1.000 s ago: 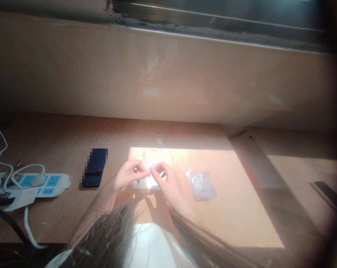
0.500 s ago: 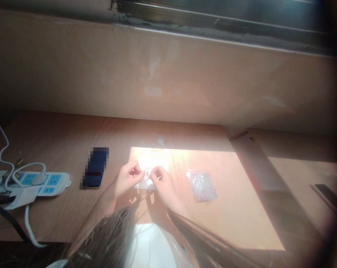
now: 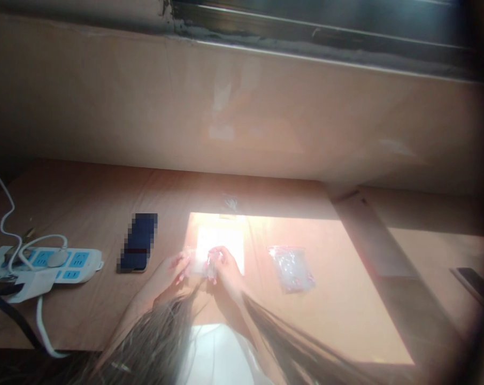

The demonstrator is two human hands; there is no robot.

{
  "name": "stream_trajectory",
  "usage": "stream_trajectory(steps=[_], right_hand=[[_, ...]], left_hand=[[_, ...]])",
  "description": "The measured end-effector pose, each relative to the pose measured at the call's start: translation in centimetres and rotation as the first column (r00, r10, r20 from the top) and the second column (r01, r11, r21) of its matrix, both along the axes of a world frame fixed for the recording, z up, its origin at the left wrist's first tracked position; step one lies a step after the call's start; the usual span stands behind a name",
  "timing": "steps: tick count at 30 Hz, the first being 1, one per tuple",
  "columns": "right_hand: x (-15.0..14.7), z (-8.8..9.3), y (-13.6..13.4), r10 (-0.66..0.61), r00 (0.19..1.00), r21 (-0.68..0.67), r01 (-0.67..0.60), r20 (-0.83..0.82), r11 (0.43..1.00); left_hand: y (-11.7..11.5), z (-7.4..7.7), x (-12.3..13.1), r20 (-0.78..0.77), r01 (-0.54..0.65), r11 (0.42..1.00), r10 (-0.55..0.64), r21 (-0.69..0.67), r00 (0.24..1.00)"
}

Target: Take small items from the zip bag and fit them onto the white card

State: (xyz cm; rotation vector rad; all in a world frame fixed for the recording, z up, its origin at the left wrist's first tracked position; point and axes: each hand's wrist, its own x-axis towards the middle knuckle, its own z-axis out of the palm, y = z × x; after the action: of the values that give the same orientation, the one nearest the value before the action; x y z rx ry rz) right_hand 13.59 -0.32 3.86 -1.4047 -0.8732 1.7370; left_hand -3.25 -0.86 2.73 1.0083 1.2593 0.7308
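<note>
My left hand [image 3: 174, 269] is closed, its fingertips pinching the left side of a small clear plastic bag [image 3: 197, 264]. On the right side, my right hand [image 3: 227, 267] grips the same see-through plastic with curled fingers. What the bag contains is too small and glare-washed to make out. Just beyond my hands lies a bright white sheet [image 3: 221, 238] in the sunlight. A larger clear plastic bag with reddish edges [image 3: 292, 269] lies flat to the right of my right hand.
A phone [image 3: 138, 243] lies left of my hands. Farther left is a white power strip [image 3: 85, 262] with plugs and cables. Small shiny pieces [image 3: 230, 202] lie beyond the sheet. Another dark phone-like object [image 3: 472, 283] sits far right. A wall [image 3: 177, 117] bounds the wooden table's back.
Both hands have come lower and nearer to me, and the left has drawn away to the left. Clear plastic now shows between them, and more of the white sheet is uncovered.
</note>
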Motion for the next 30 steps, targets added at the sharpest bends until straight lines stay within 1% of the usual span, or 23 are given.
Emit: stream_trajectory(steps=[2,3,5,7,10,12,14,17,21,24,27,30], right_hand=[[-0.1,-0.7,-0.5,-0.064,0.995,-0.01,0.065,0.082,0.998],[-0.1,-0.9,-0.8,-0.071,0.992,-0.014,0.073,0.106,0.997],[-0.1,-1.3,-1.2,-0.032,0.993,-0.019,0.034,0.111,0.999],[-0.1,-1.5,-1.6,0.032,0.994,-0.001,-0.032,0.106,0.999],[-0.1,-1.7,-1.7,0.075,0.99,0.026,-0.079,0.121,0.997],[-0.1,-2.1,-1.7,0.04,0.991,0.054,-0.047,0.126,0.997],[0.0,-2.6,-1.7,0.018,0.995,0.064,-0.024,0.095,0.998],[0.3,-3.6,-1.4,0.058,0.998,0.017,-0.058,0.023,0.998],[0.6,-4.3,-1.1,0.074,0.997,-0.017,-0.074,-0.014,0.997],[0.6,-4.2,-1.0,0.072,0.997,-0.03,-0.073,-0.033,0.997],[0.4,-3.8,-1.0,0.055,0.998,-0.037,-0.056,-0.041,0.998],[0.4,-3.4,-1.0,0.037,0.998,-0.042,-0.039,-0.045,0.998]], left_hand=[[-0.2,-0.7,-0.3,-0.01,-0.042,0.999,0.042,-0.003,0.999],[-0.2,-1.1,-0.4,-0.02,-0.068,0.998,0.068,-0.003,0.997],[-0.1,-1.8,-0.6,-0.044,-0.109,0.994,0.109,-0.003,0.993],[0.0,-2.3,-0.7,-0.048,-0.131,0.991,0.13,-0.01,0.99],[0.0,-2.6,-0.7,0.009,-0.174,0.983,0.175,-0.054,0.985],[0.0,-2.4,-0.9,0.048,-0.178,0.98,0.182,-0.086,0.982],[-0.1,-2.1,-1.0,0.063,-0.149,0.984,0.156,-0.1,0.986],[0.0,-1.7,-1.1,0.046,-0.094,0.992,0.098,-0.079,0.994],[0.2,-0.9,-0.6,-0.015,-0.103,0.994,0.103,-0.047,0.995],[0.3,-0.3,-0.1,-0.02,-0.116,0.991,0.115,-0.064,0.993],[0.5,0.1,0.1,0.004,-0.066,0.995,0.066,-0.078,0.998],[0.9,0.4,0.4,-0.032,-0.047,0.995,0.045,-0.086,0.998]])
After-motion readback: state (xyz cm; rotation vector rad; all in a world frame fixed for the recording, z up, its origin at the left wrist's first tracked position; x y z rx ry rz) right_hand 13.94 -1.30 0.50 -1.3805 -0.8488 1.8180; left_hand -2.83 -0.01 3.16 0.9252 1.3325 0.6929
